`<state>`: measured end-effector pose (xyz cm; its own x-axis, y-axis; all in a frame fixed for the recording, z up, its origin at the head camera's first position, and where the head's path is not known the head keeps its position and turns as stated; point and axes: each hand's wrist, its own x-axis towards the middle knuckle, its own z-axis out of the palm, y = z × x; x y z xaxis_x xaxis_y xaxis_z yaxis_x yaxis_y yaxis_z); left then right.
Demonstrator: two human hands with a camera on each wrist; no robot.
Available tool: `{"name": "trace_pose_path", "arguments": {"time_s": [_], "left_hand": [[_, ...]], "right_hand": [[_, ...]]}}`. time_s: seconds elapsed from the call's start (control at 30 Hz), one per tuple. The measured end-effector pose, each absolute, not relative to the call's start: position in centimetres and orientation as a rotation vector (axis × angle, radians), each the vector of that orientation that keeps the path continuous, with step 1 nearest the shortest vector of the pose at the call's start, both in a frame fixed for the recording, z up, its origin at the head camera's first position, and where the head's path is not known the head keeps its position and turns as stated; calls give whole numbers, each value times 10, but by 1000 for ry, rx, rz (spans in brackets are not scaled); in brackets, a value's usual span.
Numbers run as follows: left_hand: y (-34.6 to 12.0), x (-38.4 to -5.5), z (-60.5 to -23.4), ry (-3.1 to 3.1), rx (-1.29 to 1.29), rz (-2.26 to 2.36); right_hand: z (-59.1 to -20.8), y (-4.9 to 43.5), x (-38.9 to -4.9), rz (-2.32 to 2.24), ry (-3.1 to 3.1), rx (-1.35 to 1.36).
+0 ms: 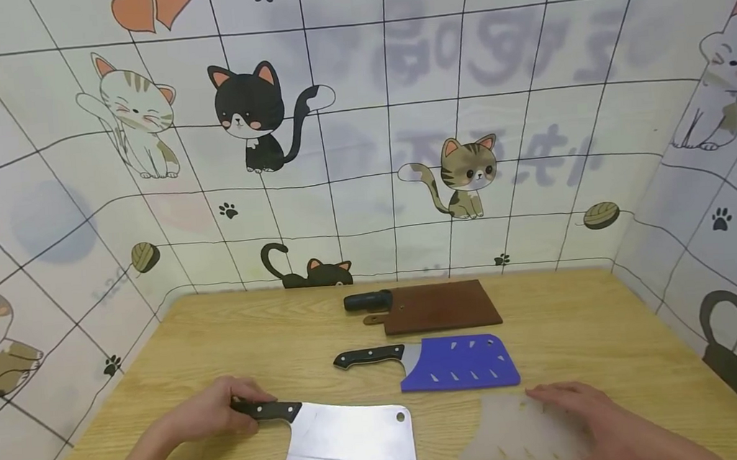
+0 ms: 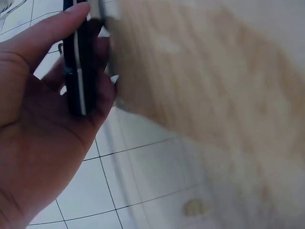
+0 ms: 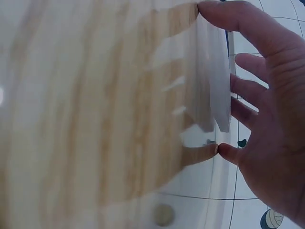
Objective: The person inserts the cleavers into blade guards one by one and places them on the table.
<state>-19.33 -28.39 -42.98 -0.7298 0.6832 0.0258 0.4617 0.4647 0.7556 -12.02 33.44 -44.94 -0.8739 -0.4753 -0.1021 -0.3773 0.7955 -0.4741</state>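
My left hand (image 1: 217, 414) grips a cleaver (image 1: 352, 437) by its black riveted handle; the bare steel blade points right. In the left wrist view the thumb lies along the handle (image 2: 78, 71) and the fingers wrap behind it. At the front right, my right hand (image 1: 600, 417) holds a translucent white blade cover (image 1: 508, 432) at its right end. The right wrist view has this cover edge-on between thumb and fingers, close to the tabletop. Behind both hands lies a second black-handled cleaver (image 1: 368, 357), its blade inside a blue cover (image 1: 460, 363).
At the back of the wooden table (image 1: 254, 340) lies a brown board-shaped piece (image 1: 442, 305) with a black handle (image 1: 368, 301) at its left. A cat-printed, grid-patterned sheet (image 1: 362, 144) walls in the back and both sides.
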Motion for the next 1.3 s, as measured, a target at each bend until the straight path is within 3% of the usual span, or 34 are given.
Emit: {"name": "trace_pose_path", "arguments": {"time_s": [0.2, 0.43, 0.6, 0.93, 1.3], "left_hand": [[-285, -191, -427, 2386, 911, 1180], [-280, -186, -423, 2299, 862, 1352], [-274, -184, -417, 2262, 802, 1422], [-253, -186, -404, 2389, 522, 1551], [-239, -193, -406, 2468, 484, 1640]], "right_hand": [[-450, 335, -119, -608, 2841, -747], [-443, 335, -118, -704, 2801, -558], [-441, 330, -117, -744, 2853, -582], [-430, 314, -133, -671, 3215, -1073], [-414, 290, -154, -866, 3115, -1226]]}}
